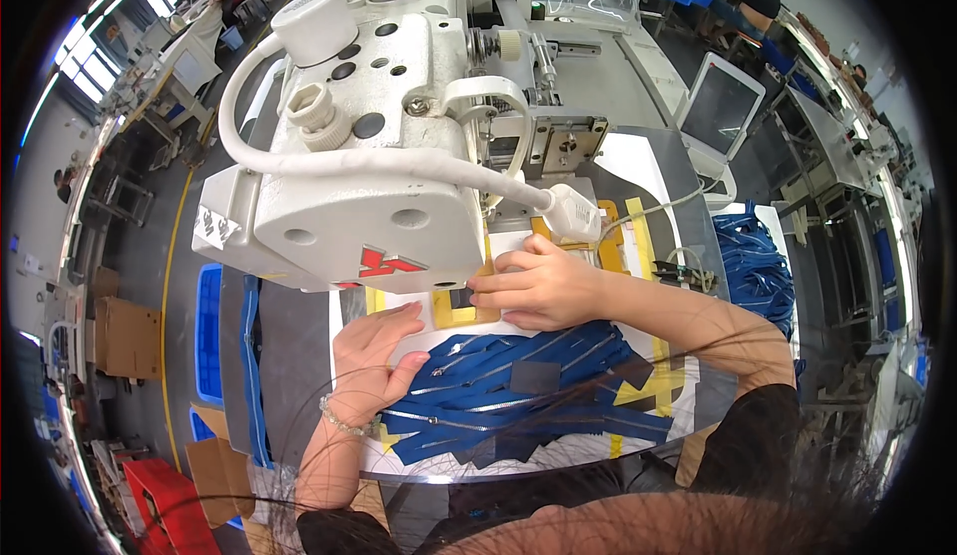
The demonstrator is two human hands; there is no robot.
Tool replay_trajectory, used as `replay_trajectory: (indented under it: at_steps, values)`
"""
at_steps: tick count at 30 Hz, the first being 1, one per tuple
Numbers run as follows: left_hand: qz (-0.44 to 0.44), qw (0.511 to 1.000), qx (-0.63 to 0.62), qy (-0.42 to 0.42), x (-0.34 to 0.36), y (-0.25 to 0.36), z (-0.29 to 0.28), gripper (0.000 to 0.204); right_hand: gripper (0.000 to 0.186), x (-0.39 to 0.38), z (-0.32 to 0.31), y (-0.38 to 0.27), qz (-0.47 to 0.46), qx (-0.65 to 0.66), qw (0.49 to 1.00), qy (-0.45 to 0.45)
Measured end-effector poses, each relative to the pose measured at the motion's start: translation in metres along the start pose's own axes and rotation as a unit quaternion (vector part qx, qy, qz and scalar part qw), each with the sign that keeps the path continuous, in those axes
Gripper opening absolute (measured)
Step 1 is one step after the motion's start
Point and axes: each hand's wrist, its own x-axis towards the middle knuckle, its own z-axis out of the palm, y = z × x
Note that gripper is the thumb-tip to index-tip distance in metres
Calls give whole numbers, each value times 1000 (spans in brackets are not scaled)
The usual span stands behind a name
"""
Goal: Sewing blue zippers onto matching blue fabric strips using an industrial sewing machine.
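Observation:
My left hand (379,354) lies with its fingers stretched out over a white sheet (347,308), beside the left end of a pile of blue zippers (498,410). Just under the head of a white industrial sewing machine (389,211), my right hand (546,286) has its fingers bent and pressed together. They are at a yellow-edged opening (457,318) in the sheet; whatever they grip there is too hidden to name. The zippers lie in front of both hands, with metal teeth showing and dark square fabric pieces (535,376) among them.
More blue zippers (755,266) are heaped at the right, and another long zipper (249,366) hangs at the left. A white-framed screen (720,106) stands at the back right. Blue bins (208,331) and a cardboard box (133,338) are to the left. Other people sit farther off.

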Motion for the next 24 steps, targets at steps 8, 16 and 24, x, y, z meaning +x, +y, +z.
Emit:
replay_trajectory:
  at_steps: [8,16,24]
  values:
    - [27,999,20,33,8,11,-9,20,38,3,1,-2,-6,-3,1000,10]
    - [4,997,77,28,12,11,-8,14,32,8,-1,-14,11,-63,998,28]
    - [-30,940,-133,-313,-10,18,-26,20,28,4,-8,-15,33,-1,999,42]
